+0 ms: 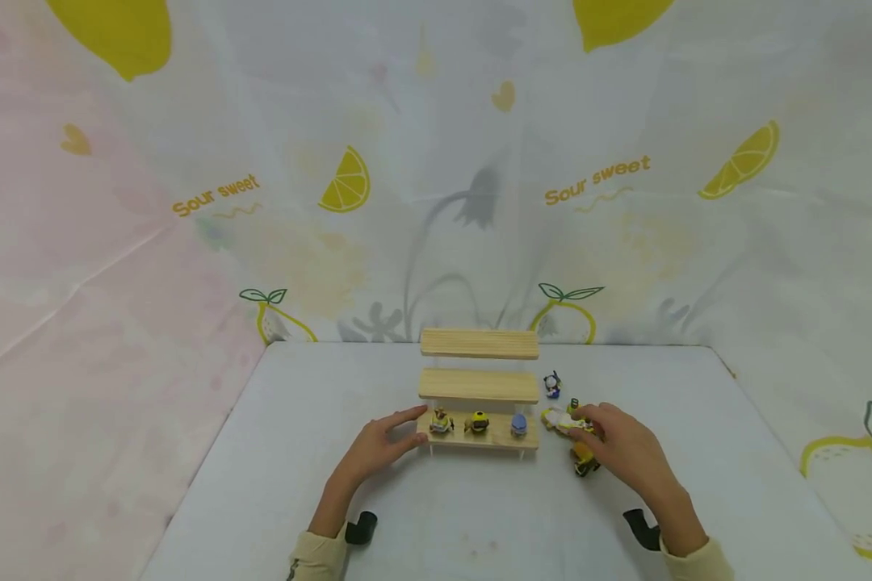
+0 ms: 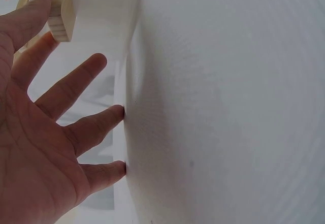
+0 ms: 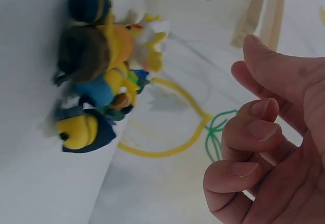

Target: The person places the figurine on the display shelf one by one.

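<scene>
My left hand (image 1: 379, 444) is at the left end of a small three-tier wooden shelf (image 1: 496, 440), its thumb and index finger touching the lowest board. In the left wrist view, the other fingers of that hand (image 2: 45, 142) are spread. Three toy figurines stand on this board: a yellow-and-white one (image 1: 441, 421), a yellow-and-black one (image 1: 478, 422) and a blue one (image 1: 519, 424). Over a cluster of figurines (image 1: 561, 420) right of the shelf hangs my right hand (image 1: 628, 452). The right wrist view shows this hand (image 3: 269, 148) apart from the colourful figurines (image 3: 96, 56), holding nothing, its lower fingers loosely curled.
A white-and-blue figurine (image 1: 552, 385) stands apart, behind the cluster. The shelf's middle board (image 1: 478, 386) and top board (image 1: 480, 342) rise behind the lowest one. White cloth covers the table (image 1: 436, 516), with a lemon-patterned curtain (image 1: 421, 202) at its back edge.
</scene>
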A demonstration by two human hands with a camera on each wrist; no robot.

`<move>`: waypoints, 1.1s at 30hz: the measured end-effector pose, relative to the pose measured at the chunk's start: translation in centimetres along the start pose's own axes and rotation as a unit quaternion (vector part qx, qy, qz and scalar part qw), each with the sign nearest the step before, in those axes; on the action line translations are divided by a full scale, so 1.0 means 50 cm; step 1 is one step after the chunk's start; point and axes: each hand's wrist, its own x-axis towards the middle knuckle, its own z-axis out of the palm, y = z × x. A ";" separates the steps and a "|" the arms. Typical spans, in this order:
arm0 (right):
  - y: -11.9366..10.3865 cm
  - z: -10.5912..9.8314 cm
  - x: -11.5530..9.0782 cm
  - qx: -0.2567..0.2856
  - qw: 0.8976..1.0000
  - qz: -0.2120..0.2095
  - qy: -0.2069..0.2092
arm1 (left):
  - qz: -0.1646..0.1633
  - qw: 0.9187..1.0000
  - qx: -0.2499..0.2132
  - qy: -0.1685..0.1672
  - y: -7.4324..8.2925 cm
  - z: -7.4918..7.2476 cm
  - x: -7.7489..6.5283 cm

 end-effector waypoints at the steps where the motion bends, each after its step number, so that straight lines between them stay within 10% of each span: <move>1: 0.005 0.001 -0.001 -0.002 1.000 0.005 -0.007 | -0.001 1.000 0.000 0.000 0.000 0.000 0.000; 33: 0.049 0.071 -0.026 -0.038 0.988 0.044 -0.145 | 0.022 1.000 -0.001 -0.002 -0.007 0.001 0.000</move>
